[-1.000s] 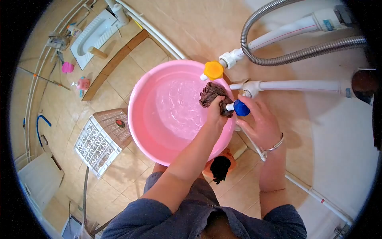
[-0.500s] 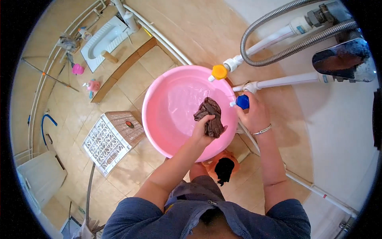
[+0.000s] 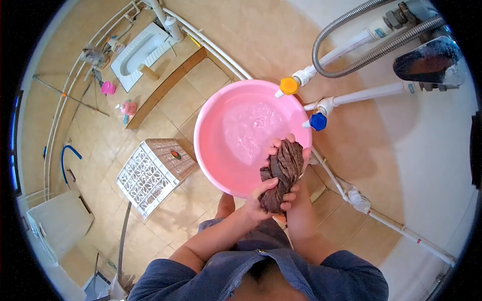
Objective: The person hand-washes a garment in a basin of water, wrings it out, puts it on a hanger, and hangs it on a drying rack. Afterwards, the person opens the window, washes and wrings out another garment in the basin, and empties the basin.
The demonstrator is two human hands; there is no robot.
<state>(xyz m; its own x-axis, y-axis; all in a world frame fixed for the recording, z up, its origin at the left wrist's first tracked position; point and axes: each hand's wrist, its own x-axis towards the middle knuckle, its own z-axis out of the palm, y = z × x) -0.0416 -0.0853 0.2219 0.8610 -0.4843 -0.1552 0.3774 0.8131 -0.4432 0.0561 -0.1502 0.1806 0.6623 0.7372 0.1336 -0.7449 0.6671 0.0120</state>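
Note:
A crumpled dark brown cloth [image 3: 286,168] is squeezed between both hands above the near right rim of the pink basin [image 3: 205,165]. My left hand [image 3: 259,198] grips its lower end, with the thumb across the front. Around the upper part curls my right hand [image 3: 275,146]; its fingertips show along the cloth's left edge, while the palm is hidden behind it. Rippling water [image 3: 248,125] lies in the basin. By the basin's right rim are a blue-handled tap [image 3: 318,121] and a yellow-handled tap [image 3: 288,86].
To the left stands a white lattice-sided crate [image 3: 143,175] on the tiled floor. A squat toilet [image 3: 138,56] is set in a raised step at the upper left. White pipes and a metal hose [image 3: 321,70] run along the right wall. A pink bottle [image 3: 128,108] stands on the step.
My right hand has left the blue tap and now grips the cloth with my left hand. The cloth has moved toward me, and the view has shifted slightly.

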